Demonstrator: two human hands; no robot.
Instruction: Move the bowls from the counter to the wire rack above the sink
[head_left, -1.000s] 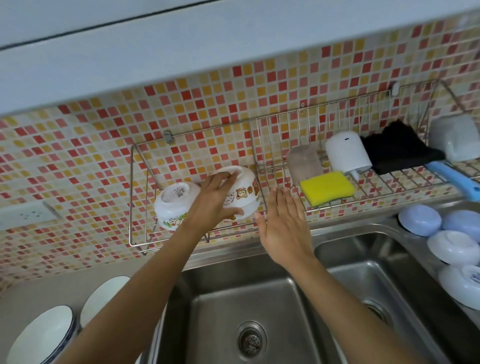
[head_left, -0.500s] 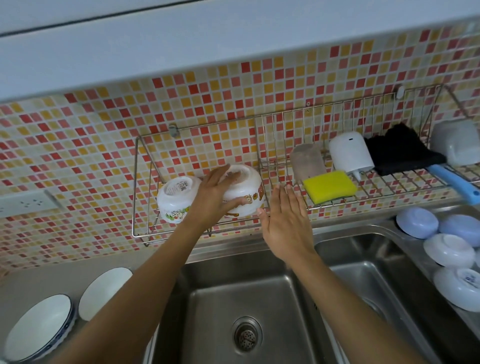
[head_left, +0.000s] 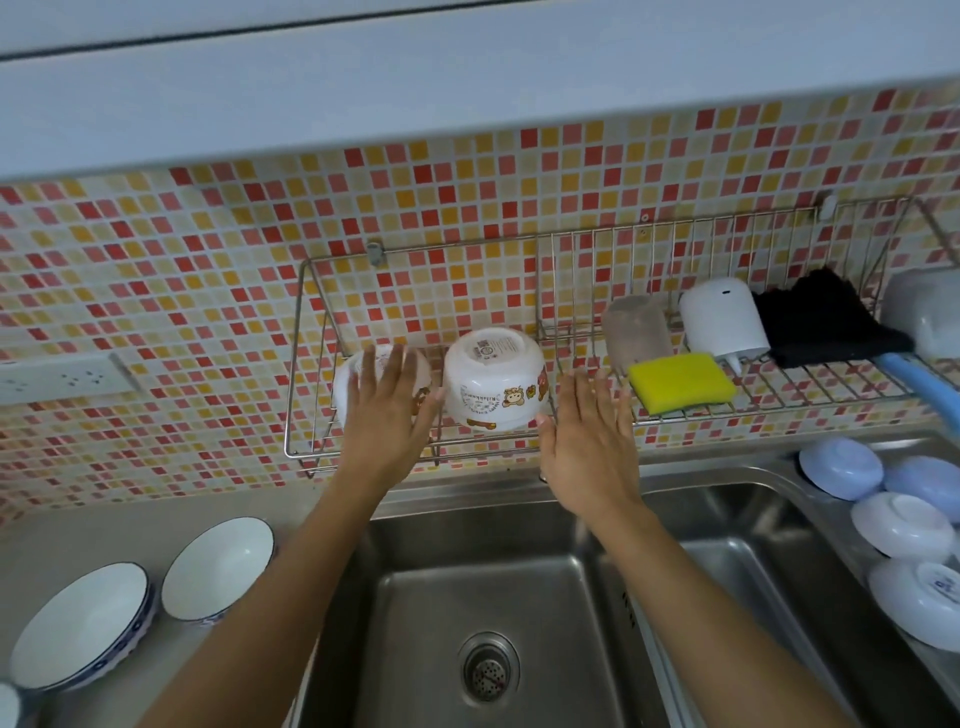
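Two white cartoon-printed bowls stand upside down in the left part of the wire rack (head_left: 363, 453). The right one (head_left: 493, 384) is in full view; the left one (head_left: 348, 382) is partly hidden behind my left hand (head_left: 387, 410), which is flat with fingers spread and holds nothing. My right hand (head_left: 589, 441) hovers open just right of the right bowl, in front of the rack's lower rail. Two white bowls with blue rims (head_left: 218, 569) (head_left: 80, 626) sit upright on the counter at the left. Several pale blue and white bowls (head_left: 901, 525) lie upside down on the right counter.
The rack's right half holds a yellow sponge (head_left: 680, 383), a white dispenser (head_left: 722, 317), a frosted cup (head_left: 636, 330), a black cloth (head_left: 821, 317) and a blue-handled tool (head_left: 919, 384). A double steel sink (head_left: 488, 597) lies below. A wall socket (head_left: 62, 376) is at the left. A cabinet overhangs above.
My left hand has let go of the right cartoon bowl and slid left in front of the other bowl. The right bowl now stands free in the rack. The right hand has barely moved.
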